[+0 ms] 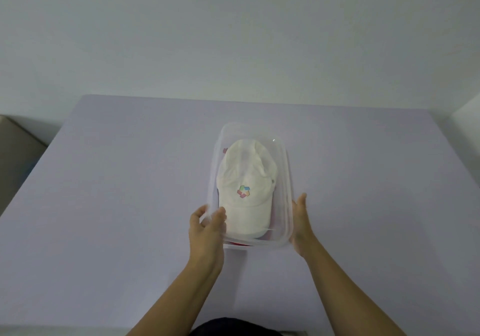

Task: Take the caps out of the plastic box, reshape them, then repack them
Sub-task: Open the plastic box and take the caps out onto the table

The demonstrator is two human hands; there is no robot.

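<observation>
a: white cap point(245, 187) lies in clear box point(287, 169) on bench point(117, 179), red cap point(237, 244) under it. looks soft, light.
b: left grip point(206, 228) pinches box rim, right grip point(301, 226) flat on its side. i'd lift by crown.

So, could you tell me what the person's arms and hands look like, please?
No sleeves show on the left arm and right arm. The left hand and right hand show no gloves, rings or watch. Between the arms is dark clothing.

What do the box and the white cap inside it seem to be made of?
White cap: soft matte cloth, perhaps cotton; its crown is creased and dented. Box: likely clear, glossy plastic; its walls are see-through, and a highlight glints on it.
</observation>
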